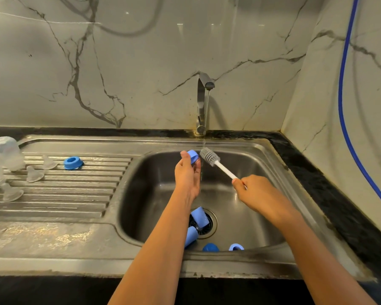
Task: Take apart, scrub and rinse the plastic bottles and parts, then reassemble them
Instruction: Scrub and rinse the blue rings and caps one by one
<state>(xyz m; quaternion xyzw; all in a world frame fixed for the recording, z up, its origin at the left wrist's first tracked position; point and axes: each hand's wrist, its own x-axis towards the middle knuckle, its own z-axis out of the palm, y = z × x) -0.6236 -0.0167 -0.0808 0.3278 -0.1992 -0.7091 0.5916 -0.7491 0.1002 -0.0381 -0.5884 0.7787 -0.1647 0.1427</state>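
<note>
Risks first. L hand point(187, 179) pinches a small blue cap point(193, 156) at the fingertips only, thumb on one side, fingers curled behind it, right by the stream from the tap point(204, 102). Wet plastic + light pinch = it could slip & drop into the sink point(262, 164), where other blue parts point(199, 216) lie on & near the drain point(210, 224). Prob no damage, but it'd need re-rinsing. R hand point(257, 194) is wrapped round the far end of the brush point(209, 156) handle, so the bristle head has lots of leverage. A hard push could knock the cap out of the pinch. Splash off the bristles onto the counter is also poss.

Orientation: cap is held up over the back of the basin, just left of the water, beside the bristle head. Touching or not, can't tell. One flat face looks up-left; which side is open, can't tell. It's a squat piece w/ no real long axis. Brush long axis runs diagonal, from R hand at lower right to bristles at upper left, head aimed at the cap.

On the drainboard, left: blue ring point(73, 163), clear teats point(34, 173), clear bottles point(3, 150).
</note>
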